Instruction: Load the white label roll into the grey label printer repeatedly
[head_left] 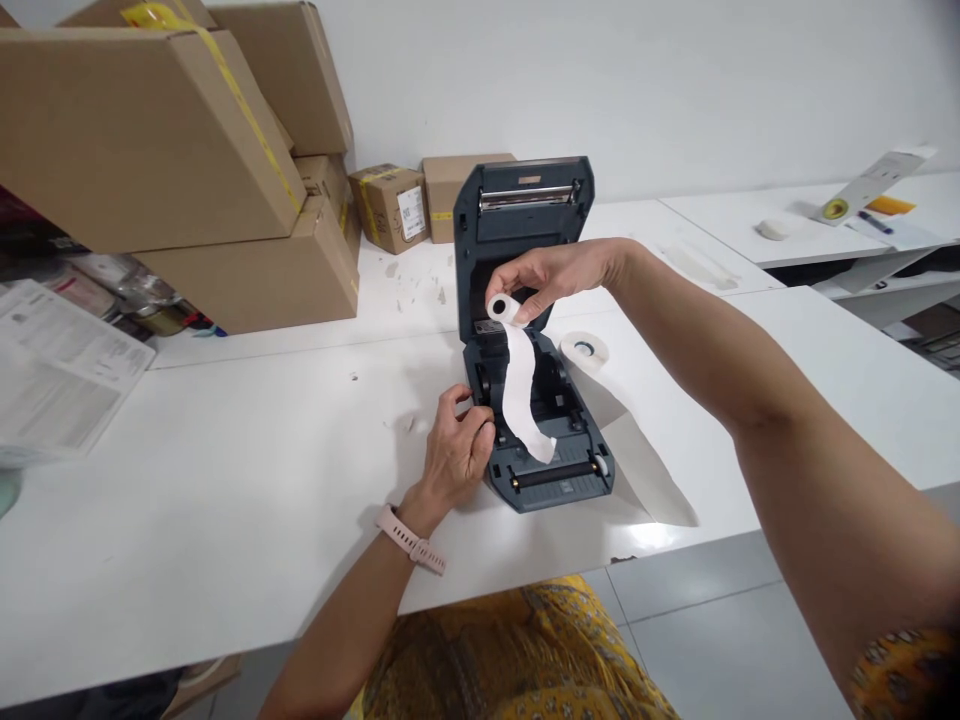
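Note:
A dark grey label printer (517, 225) stands on the white table with its lid raised. My right hand (544, 275) pinches a small roll of white paper (498, 308) above the printer's compartment. From that roll a loose paper strip (519, 385) hangs down, its torn end lying over the front of the bay, behind the black roller (555, 477). At the printer's left side, my left hand (459, 440) is closed with curled fingers on the rim. Beside the printer on the right lies a flat roll of labels (585, 350).
Cardboard boxes (150, 140) are stacked at the back left, with smaller boxes (388, 208) by the wall. A printed sheet in a clear sleeve (67, 365) is at the left edge. A marker (876, 222) and a tape roll (835, 208) lie far right. The table's front edge is near me.

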